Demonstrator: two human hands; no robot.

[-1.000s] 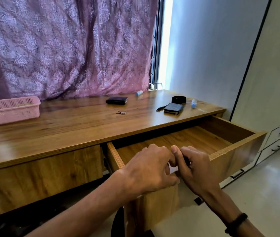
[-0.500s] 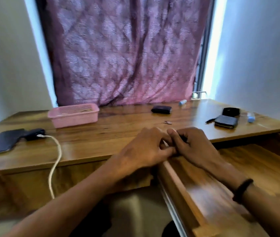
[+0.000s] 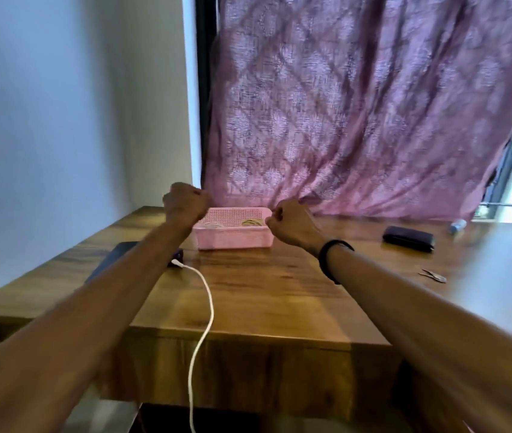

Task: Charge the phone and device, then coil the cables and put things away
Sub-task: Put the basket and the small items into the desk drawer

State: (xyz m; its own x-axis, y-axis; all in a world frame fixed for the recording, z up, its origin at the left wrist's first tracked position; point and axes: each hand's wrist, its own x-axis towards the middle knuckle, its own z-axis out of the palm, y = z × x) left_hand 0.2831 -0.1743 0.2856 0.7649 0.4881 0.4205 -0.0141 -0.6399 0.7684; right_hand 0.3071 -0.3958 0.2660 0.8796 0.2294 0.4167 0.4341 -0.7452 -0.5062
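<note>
Wooden table [image 3: 279, 285], glossy top, against pink curtain. On it: pink perforated basket [image 3: 233, 237] at back centre; dark flat device [image 3: 114, 260] far left, white cable [image 3: 206, 295] running from near it over front edge; dark wallet [image 3: 408, 238] right; pale blue small item [image 3: 457, 225] behind wallet; small metal piece [image 3: 433, 275] near right edge.

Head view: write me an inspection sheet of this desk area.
Surface: wooden desk, glossy.
Job's things: dark flat device at the left, under the left forearm; small dark unit beside it with a white plug in it.
Clutter: pink basket with coiled items inside; dark wallet; small metal piece; pale blue object.
Hands: left hand and right hand fisted, raised near the basket; any hold cannot be told.
Cables: white cable runs over the front edge.
Surroundings: pink curtain, pale wall.
</note>
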